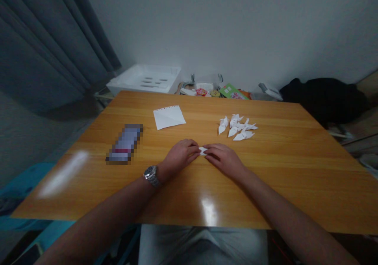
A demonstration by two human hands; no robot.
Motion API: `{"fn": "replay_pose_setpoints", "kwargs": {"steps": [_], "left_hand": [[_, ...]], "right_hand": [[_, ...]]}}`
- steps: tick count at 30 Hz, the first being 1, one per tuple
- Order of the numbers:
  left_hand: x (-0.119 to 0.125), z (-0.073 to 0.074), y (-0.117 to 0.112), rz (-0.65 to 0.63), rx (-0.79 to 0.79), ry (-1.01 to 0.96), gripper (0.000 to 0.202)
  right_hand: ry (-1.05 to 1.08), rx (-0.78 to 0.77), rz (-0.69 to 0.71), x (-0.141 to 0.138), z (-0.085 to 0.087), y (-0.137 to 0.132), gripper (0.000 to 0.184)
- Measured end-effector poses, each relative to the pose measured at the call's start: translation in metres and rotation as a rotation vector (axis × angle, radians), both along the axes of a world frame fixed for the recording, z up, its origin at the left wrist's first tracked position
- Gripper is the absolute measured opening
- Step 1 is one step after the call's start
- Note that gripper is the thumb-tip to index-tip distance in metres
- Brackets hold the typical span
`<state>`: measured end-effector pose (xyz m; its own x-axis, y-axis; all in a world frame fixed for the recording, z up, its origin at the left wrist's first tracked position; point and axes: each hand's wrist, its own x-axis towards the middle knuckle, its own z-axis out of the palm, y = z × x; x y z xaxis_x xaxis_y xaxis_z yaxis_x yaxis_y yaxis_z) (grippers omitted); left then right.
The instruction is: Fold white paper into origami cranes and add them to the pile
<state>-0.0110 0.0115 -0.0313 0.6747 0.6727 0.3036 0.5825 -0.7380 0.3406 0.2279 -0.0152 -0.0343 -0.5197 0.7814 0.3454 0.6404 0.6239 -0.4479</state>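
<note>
A small folded piece of white paper lies on the table between my two hands. My left hand, with a metal watch at its wrist, has its fingers closed on the paper's left end. At the right end, the fingers of my right hand press together on the same paper. Most of the paper is hidden under the fingertips. Just beyond my right hand sits a group of several folded white paper figures. Farther off to the left is a flat white sheet with a torn, perforated edge.
A phone-like object, blurred out, lies on the left of the wooden table. Behind the far edge are a white plastic tray, a green packet and a black cloth-like heap. A grey curtain hangs at left.
</note>
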Motion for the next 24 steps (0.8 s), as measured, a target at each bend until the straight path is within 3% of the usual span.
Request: {"fn": "replay_pose_setpoints", "kwargs": {"steps": [15, 24], "left_hand": [[0.003, 0.009, -0.004, 0.031, -0.093, -0.075, 0.016], [0.004, 0.007, -0.003, 0.027, -0.110, -0.080, 0.020]], "right_hand": [[0.115, -0.063, -0.033, -0.003, -0.002, 0.001, 0.010], [0.159, -0.141, -0.119, -0.005, 0.001, -0.001, 0.019]]}}
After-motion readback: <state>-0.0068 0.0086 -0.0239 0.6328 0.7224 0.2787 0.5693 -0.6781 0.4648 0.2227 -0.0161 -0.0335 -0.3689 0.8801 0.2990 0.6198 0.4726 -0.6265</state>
